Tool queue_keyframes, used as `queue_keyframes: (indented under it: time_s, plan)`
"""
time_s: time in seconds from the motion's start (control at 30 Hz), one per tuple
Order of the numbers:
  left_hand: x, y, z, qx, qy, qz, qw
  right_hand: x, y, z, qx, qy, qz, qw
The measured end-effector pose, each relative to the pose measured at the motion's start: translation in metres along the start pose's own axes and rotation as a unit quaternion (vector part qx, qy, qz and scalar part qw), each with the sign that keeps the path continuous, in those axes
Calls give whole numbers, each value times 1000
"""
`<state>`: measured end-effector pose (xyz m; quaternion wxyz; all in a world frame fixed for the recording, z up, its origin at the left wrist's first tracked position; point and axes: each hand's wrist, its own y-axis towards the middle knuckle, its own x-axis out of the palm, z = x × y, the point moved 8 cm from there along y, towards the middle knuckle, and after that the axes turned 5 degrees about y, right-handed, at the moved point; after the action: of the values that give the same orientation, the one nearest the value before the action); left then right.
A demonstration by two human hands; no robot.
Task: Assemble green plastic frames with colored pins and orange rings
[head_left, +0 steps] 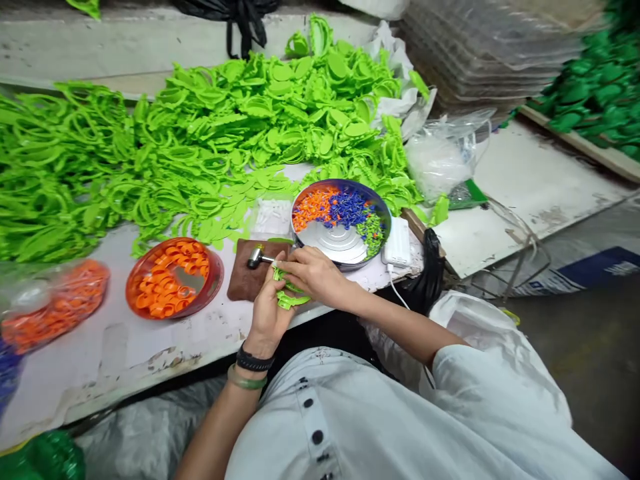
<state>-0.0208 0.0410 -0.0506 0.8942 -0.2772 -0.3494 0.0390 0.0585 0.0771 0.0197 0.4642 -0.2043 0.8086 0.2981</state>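
Note:
My left hand (pixel 270 308) is closed around a bright green plastic piece (pixel 289 299) near the table's front edge. Over it, the bent fingers of my right hand (pixel 317 275) meet the left fingertips at the piece's upper end; whether they pinch some small part I cannot make out. Just behind the hands, a small hammer (pixel 256 256) with a metal head lies on a brown pad (pixel 241 279). A round metal tray (pixel 334 241) beyond my right hand holds small orange, blue and green parts, sorted in patches.
Green plastic pieces (pixel 240 113) pile along the back. A red bowl (pixel 213 283) of orange rings and a bag of orange parts (pixel 63 300) stand left. A white power bank (pixel 397 241) with a cable, a clear bag (pixel 443 160) and stacked plastic trays (pixel 480 60) are right.

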Motion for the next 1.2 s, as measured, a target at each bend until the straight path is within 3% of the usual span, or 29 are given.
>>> queue_keyframes:
  time_s: [0.07,0.17,0.23,0.3,0.37,0.5,0.7,0.8,0.93,1.07,1.13,1.2]
  plan:
    - [3,0,-4,-35,-2,-12,999,-21,-9,37,65,0,-10,998]
    - [7,-1,-6,-61,0,-25,998,-57,-30,112,213,-85,-18,973]
    - [7,0,-7,-62,-1,-22,998,-55,-41,150,248,-185,-147,939]
    - [9,1,-8,-62,-3,-25,998,-43,-48,172,235,-236,-258,907]
    - [11,3,-7,-58,-8,-29,998,-32,-47,178,211,-245,-304,896]
    - [10,6,-2,-48,-13,-17,999,-24,-39,181,198,-249,-310,896]
    - [6,9,6,-43,-9,1,999,-51,-31,200,199,-150,-253,935]
    - [9,12,6,-47,-11,9,999,-52,-33,206,223,-156,-274,922]
    - [11,15,5,-50,-14,19,998,-35,-32,197,220,-202,-294,908]
    - [10,17,6,-55,-9,21,998,-26,-31,183,174,-61,-304,935]
    - [7,18,7,-54,-8,25,998,-35,-29,182,154,3,-288,945]
    - [6,20,8,-50,-8,27,998,-50,-28,190,172,-7,-248,953]
